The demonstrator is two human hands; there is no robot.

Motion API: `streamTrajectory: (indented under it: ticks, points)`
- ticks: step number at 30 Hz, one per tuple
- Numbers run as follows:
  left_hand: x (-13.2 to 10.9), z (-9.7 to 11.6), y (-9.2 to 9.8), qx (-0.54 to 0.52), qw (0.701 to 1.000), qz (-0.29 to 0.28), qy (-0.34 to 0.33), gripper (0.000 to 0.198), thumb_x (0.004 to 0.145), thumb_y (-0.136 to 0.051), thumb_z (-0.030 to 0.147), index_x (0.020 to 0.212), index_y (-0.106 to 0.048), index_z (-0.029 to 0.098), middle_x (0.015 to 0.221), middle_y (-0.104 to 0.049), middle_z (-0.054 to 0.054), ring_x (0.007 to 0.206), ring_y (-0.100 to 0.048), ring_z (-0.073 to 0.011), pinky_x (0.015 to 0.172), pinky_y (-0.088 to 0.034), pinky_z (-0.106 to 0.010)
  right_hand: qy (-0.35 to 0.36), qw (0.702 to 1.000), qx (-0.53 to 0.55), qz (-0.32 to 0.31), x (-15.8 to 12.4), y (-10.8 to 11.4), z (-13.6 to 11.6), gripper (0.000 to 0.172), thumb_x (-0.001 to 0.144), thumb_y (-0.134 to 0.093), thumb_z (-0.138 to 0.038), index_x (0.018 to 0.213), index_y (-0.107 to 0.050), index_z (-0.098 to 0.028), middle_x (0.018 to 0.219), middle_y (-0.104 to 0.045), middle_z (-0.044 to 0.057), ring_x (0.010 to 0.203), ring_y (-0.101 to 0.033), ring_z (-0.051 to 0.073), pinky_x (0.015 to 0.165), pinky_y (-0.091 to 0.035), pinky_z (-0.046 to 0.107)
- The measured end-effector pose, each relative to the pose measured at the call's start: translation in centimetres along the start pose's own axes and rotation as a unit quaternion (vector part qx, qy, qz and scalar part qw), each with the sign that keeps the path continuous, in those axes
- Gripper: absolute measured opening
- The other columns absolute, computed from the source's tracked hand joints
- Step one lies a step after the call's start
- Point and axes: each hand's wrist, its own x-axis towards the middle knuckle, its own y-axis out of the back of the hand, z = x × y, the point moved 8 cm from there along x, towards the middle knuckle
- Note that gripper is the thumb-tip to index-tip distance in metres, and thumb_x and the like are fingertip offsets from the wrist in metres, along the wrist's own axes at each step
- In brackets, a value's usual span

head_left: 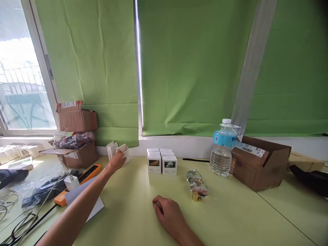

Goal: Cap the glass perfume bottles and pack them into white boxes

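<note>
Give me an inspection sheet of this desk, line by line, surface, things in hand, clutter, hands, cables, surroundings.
Surface: pale green table.
Job's things: small open white box by the wall; stack of white boxes mid-table.
Clutter: water bottle, wrapped perfume bottle lying down, cardboard boxes, open carton.
Hands: left hand has its grip on the open box; right hand rests loosely curled on the table.
Cables: orange power strip with charger, wires at left.
Surroundings: green blinds, window.

Two hands (pixel 116 162), one water bottle (pixel 222 150), three cardboard boxes (pixel 258 167).
</note>
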Motion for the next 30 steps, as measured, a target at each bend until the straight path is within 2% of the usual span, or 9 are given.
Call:
streamTrajectory:
  ticks: [4, 8, 11, 13, 16, 19, 25, 30]
  points:
    - [-4.3, 4.7, 1.4, -0.046, 0.996, 0.016, -0.079, 0.021, 0.095, -0.051, 0.029, 0.104, -0.063, 0.014, 0.116, -0.06, -0.009, 0.093, -0.064, -0.0179, 0.084, -0.053, -0.037, 0.001, 1.0, 0.007, 0.005, -0.2, 0.3, -0.1, 0.024, 0.093, -0.041, -0.024, 0.1, -0.064, -0.023, 0.073, -0.069, 0.0, 0.068, -0.063, 0.02, 0.066, -0.037, 0.028]
    - [-10.7, 9.7, 3.2, -0.091, 0.986, 0.016, -0.142, 0.029, 0.098, -0.039, 0.033, 0.099, -0.065, 0.02, 0.118, -0.057, -0.007, 0.086, -0.066, -0.0156, 0.08, -0.053, -0.029, -0.027, 0.999, 0.032, 0.027, -0.3, 1.1, 0.3, 0.031, 0.096, -0.039, -0.033, 0.12, -0.054, -0.021, 0.07, -0.065, -0.001, 0.067, -0.062, 0.02, 0.065, -0.04, 0.029]
    - [-15.4, 12.4, 4.5, -0.121, 0.979, 0.012, -0.162, 0.027, 0.098, -0.038, 0.034, 0.102, -0.063, 0.024, 0.116, -0.057, -0.004, 0.085, -0.065, -0.0139, 0.08, -0.053, -0.027, -0.05, 0.995, 0.068, 0.058, -0.7, 2.2, 0.2, 0.051, 0.09, -0.05, -0.049, 0.131, -0.044, -0.021, 0.074, -0.061, -0.002, 0.066, -0.06, 0.019, 0.065, -0.044, 0.029]
    - [-17.9, 13.6, 5.1, -0.175, 0.969, 0.011, -0.174, 0.023, 0.097, -0.041, 0.032, 0.103, -0.062, 0.025, 0.115, -0.058, -0.004, 0.083, -0.064, -0.0145, 0.079, -0.053, -0.028, -0.036, 0.992, 0.08, 0.091, -1.0, 3.1, -0.4, 0.064, 0.082, -0.06, -0.053, 0.134, -0.04, -0.022, 0.085, -0.06, 0.001, 0.074, -0.06, 0.02, 0.068, -0.046, 0.031]
    - [-20.2, 14.2, 5.3, -0.212, 0.961, 0.011, -0.176, 0.019, 0.096, -0.045, 0.03, 0.102, -0.062, 0.027, 0.113, -0.059, -0.004, 0.08, -0.064, -0.0154, 0.075, -0.055, -0.03, 0.003, 0.984, 0.106, 0.144, -1.5, 4.1, -1.3, 0.067, 0.077, -0.066, -0.049, 0.133, -0.04, -0.023, 0.106, -0.058, 0.006, 0.093, -0.058, 0.023, 0.079, -0.048, 0.034]
    - [-21.3, 14.1, 4.9, -0.227, 0.958, 0.019, -0.176, 0.017, 0.095, -0.046, 0.029, 0.103, -0.061, 0.028, 0.115, -0.06, -0.005, 0.077, -0.064, -0.0154, 0.072, -0.056, -0.031, 0.02, 0.98, 0.147, 0.131, -1.4, 3.7, -1.5, 0.068, 0.077, -0.068, -0.045, 0.134, -0.038, -0.024, 0.116, -0.056, 0.008, 0.099, -0.056, 0.023, 0.085, -0.048, 0.035]
    - [-22.9, 13.4, 4.8, -0.212, 0.953, 0.078, -0.201, 0.02, 0.095, -0.048, 0.026, 0.111, -0.059, 0.029, 0.14, -0.049, -0.008, 0.086, -0.067, -0.0175, 0.077, -0.058, -0.034, 0.016, 0.978, 0.185, 0.101, -1.2, 3.0, -1.1, 0.071, 0.077, -0.069, -0.042, 0.137, -0.036, -0.023, 0.12, -0.057, 0.008, 0.107, -0.055, 0.025, 0.091, -0.046, 0.037]
    - [-22.9, 11.5, 6.5, -0.185, 0.95, 0.15, -0.202, 0.024, 0.094, -0.05, 0.025, 0.116, -0.058, 0.027, 0.136, -0.051, -0.008, 0.099, -0.065, -0.0195, 0.082, -0.056, -0.032, 0.004, 0.975, 0.198, 0.1, -1.3, 3.0, -0.7, 0.06, 0.084, -0.061, -0.045, 0.136, -0.038, -0.024, 0.122, -0.056, 0.008, 0.103, -0.055, 0.023, 0.091, -0.046, 0.038]
